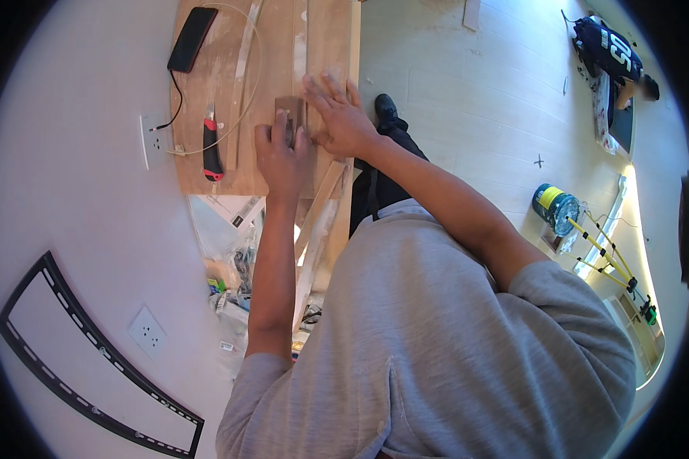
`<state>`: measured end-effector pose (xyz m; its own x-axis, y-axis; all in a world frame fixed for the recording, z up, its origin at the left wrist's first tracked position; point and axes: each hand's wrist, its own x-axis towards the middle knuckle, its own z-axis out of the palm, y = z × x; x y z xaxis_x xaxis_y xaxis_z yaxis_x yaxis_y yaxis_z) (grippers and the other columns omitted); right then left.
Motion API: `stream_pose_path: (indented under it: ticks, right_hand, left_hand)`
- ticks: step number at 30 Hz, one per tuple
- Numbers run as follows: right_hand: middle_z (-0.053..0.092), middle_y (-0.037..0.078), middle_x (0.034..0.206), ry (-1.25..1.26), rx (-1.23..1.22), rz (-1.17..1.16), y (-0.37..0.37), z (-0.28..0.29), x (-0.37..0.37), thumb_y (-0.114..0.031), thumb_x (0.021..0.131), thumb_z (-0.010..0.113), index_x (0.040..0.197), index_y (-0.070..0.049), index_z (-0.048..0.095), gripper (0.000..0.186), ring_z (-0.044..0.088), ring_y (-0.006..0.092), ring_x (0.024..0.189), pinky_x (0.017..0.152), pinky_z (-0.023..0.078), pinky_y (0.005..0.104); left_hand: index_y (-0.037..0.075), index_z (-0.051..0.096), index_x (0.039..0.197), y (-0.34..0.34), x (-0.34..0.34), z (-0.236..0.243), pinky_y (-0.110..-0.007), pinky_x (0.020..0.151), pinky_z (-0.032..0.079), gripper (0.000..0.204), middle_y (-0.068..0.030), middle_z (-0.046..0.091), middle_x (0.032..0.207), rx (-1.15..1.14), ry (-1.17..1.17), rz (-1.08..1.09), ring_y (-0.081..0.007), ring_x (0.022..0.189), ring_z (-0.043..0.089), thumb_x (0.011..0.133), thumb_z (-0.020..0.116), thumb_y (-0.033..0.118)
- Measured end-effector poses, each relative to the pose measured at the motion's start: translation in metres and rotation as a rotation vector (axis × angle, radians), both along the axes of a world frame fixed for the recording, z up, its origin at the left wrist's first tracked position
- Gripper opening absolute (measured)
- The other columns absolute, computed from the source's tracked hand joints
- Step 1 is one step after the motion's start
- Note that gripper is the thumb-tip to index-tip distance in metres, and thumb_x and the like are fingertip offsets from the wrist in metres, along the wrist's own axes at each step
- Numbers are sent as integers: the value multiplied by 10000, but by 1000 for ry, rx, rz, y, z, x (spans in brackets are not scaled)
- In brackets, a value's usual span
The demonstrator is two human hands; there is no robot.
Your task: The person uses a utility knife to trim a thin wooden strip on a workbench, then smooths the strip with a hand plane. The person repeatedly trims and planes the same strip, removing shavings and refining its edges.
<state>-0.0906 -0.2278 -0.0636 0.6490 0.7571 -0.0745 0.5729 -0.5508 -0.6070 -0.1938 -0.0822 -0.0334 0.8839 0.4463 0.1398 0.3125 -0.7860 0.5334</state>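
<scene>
Left hand [282, 153] grips block [289, 115] on wooden board [230, 84].

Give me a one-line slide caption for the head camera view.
Left hand grips a small brown block on a wooden board; right hand lies flat beside it, near a red-and-black utility knife.

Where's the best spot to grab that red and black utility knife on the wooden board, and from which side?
Take the utility knife by its black middle body, coming from above with fingers across its narrow width. It lies flat on the wooden board, lengthwise, left of the left hand, which is the closer one. A thin white strip lies close on its right, so approach from the open left side.
</scene>
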Motion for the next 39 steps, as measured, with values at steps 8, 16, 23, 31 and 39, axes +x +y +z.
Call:
stream_pose_path:
  ticks: [8,16,23,31,39]
  right_hand:
    - [205,38,1754,22,-24,-4,-2,12,1,-407,843,774,1587,-92,403,889,112,312,1629,1255,106,679]
    - [214,32,1751,11,-57,9,-4,16,4,-476,842,770,1587,-126,418,896,130,301,1627,1236,92,713]
    - [205,14,1754,35,-26,-3,-6,17,6,-466,867,752,1585,-141,430,851,146,285,1625,1227,56,724]
    - [304,26,1700,-110,49,-81,4,1,2,-342,947,689,1531,-151,489,646,299,293,1546,1189,140,718]
    - [357,2,1679,-102,99,-160,14,7,31,-389,873,788,1516,-145,514,740,418,271,1429,1164,265,594]
  left_hand:
    - [60,630,1370,16,82,-5,-521,847,532,516,-208,579,1124,57,-25,-43,-430,1031,625,909,746,262]
    - [69,621,1381,46,241,-25,-516,901,540,529,-255,582,1219,156,-166,-117,-450,1072,636,934,726,334]
    - [13,599,1411,80,296,35,-426,943,524,588,-201,633,1193,-74,-396,-66,-343,1058,642,957,725,365]
    - [-33,575,1411,24,-16,53,-392,897,522,590,-181,606,1181,-167,-29,-1,-300,1045,619,912,784,204]
    - [94,608,1456,-15,-116,25,-434,796,560,639,-168,551,1085,-164,100,22,-342,943,623,843,789,104]
